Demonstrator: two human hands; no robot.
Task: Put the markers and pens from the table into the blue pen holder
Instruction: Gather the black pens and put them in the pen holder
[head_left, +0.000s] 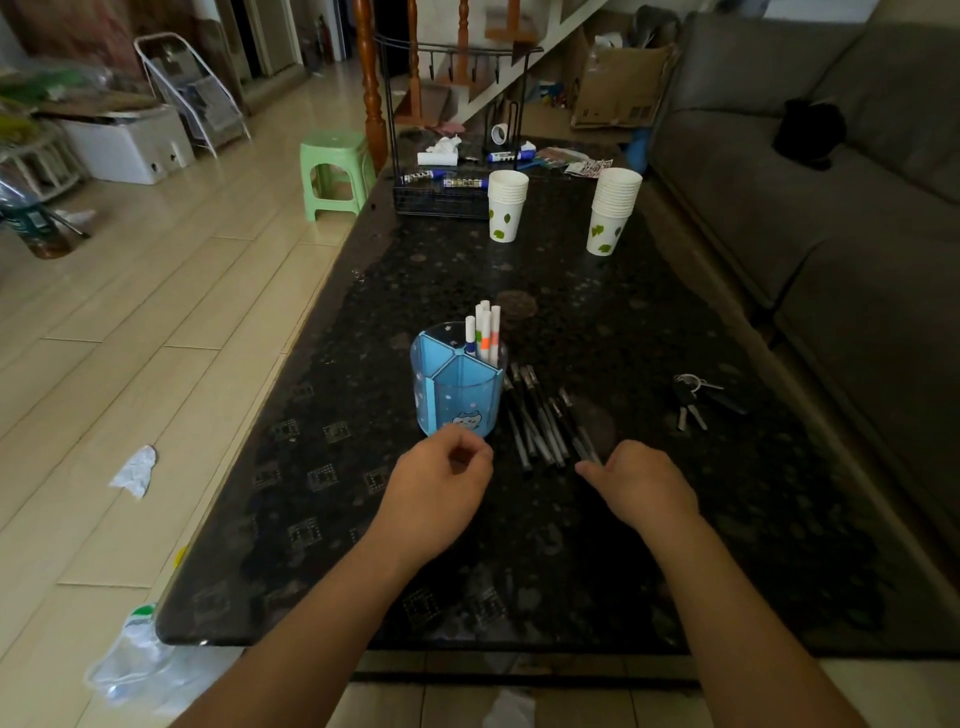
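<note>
The blue pen holder (457, 387) stands mid-table, divided into compartments. Several white markers (484, 332) stand upright in its far right compartment; the near compartments look empty. Several black pens (540, 421) lie in a loose row on the table just right of the holder. My left hand (441, 488) hovers just in front of the holder's base, fingers curled loosely and holding nothing. My right hand (639, 486) is at the near end of the pen row, its fingertips on the rightmost pen; the grip itself is hidden by the hand.
A bunch of keys (693, 397) lies to the right. Two stacks of paper cups (506, 205) (613, 208) stand further back, with a wire rack (441, 195) and more markers behind them. A grey sofa (857, 208) runs along the right.
</note>
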